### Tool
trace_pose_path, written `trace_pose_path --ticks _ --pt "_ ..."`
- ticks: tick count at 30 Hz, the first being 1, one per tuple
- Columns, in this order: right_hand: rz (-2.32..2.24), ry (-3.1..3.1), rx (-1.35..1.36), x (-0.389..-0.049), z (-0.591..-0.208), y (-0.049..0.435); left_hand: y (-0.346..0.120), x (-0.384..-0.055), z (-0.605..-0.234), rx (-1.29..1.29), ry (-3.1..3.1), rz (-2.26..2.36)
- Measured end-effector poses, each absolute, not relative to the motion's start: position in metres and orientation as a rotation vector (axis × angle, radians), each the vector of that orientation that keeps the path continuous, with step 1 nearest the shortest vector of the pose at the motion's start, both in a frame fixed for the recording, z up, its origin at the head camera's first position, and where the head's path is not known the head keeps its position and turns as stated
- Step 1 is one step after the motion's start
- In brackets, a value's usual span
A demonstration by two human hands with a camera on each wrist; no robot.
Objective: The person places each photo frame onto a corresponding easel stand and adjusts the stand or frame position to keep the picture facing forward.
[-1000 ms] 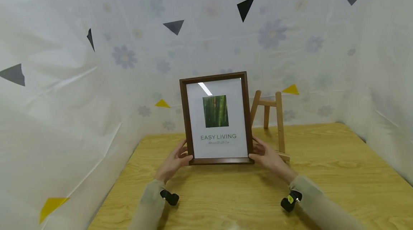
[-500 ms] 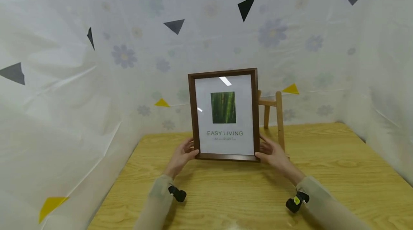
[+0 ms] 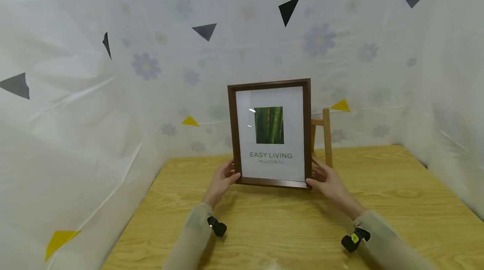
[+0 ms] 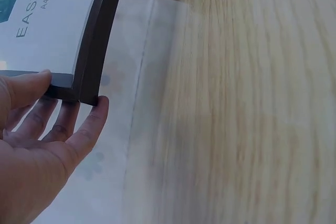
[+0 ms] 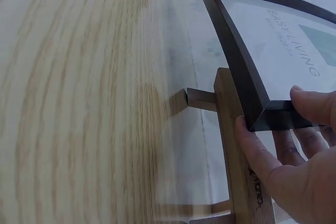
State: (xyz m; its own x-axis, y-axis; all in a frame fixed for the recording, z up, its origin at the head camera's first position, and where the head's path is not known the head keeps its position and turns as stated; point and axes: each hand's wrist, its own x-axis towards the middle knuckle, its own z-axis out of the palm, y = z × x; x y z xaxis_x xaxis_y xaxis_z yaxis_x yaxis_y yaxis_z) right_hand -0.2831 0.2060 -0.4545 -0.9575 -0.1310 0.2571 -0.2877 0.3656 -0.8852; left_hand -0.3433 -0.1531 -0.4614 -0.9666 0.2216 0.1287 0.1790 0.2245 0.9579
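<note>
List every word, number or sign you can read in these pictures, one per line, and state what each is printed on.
"EASY LIVING": on the white print inside the picture frame, below its green image.
Small line under it: starts with what looks like "A4", rest too blurred to read.
Dark marking on the wooden easel foot, right wrist view: too blurred to read.

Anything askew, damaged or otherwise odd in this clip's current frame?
Nothing looks damaged or spilled. The picture frame is held above the wooden table, left hand and right hand gripping its bottom corners. It leans slightly off vertical, but only as a hand-held thing would. The wooden easel stands upright behind it.
</note>
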Motion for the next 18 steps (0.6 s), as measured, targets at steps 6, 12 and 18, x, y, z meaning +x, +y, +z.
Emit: trace_pose_path --ticks 6,12,18 --pt "1.667 -2.477 0.367 -0.282 -0.454 0.216 -0.144 -0.344 -0.455 0.454 2.451 1.880" --pt "1.674 -2.492 0.364 -0.282 -0.454 0.225 -0.136 -0.348 -0.454 0.461 2.464 1.868" --pt "1.637 -2.515 0.349 -0.282 -0.452 0.234 -0.125 -0.353 -0.454 0.498 2.508 1.865"
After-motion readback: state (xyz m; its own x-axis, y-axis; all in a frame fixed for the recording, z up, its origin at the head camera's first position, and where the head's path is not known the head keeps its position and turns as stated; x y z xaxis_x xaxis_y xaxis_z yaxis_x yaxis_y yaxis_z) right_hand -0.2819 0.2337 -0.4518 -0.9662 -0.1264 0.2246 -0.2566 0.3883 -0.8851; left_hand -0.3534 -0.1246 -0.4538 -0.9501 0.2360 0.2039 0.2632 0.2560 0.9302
